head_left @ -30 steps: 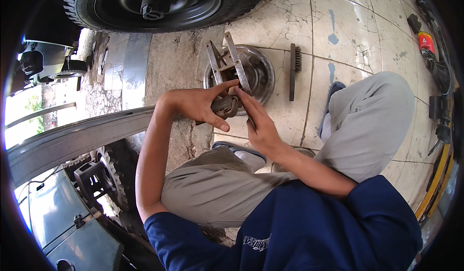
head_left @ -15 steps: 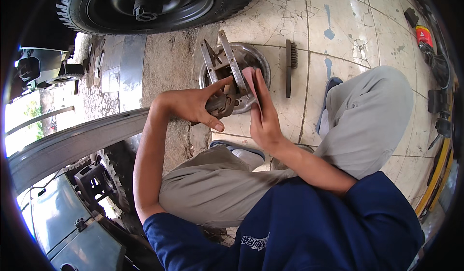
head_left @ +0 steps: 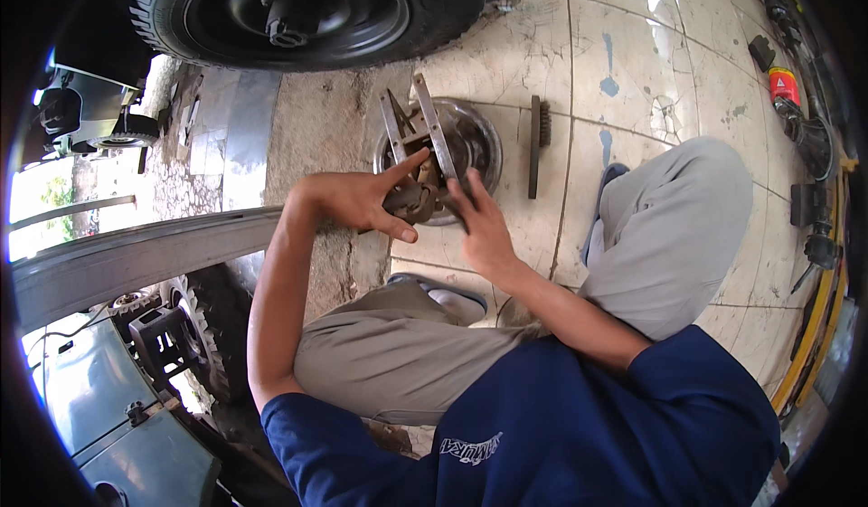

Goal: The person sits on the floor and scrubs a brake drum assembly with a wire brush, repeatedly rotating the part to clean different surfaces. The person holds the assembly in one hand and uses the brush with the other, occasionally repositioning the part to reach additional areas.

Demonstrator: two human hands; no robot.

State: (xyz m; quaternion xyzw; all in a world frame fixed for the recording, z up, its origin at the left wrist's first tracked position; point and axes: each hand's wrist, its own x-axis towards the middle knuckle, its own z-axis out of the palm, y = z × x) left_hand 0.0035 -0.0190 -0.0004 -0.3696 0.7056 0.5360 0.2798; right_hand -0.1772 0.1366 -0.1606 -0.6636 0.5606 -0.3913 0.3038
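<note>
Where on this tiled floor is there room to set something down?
Bare tile lies beyond the right knee, between the dark brush and the red can. The round metal dish is crowded by the metal frame, left hand and right hand.

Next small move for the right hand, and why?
Probably a light stroke of the right hand up the right bar, with the left hand bracing the metal frame. The left hand supports the frame's lower end; the right fingers are by the bar's lower end, contact unclear, and its upper length is uncovered.
</note>
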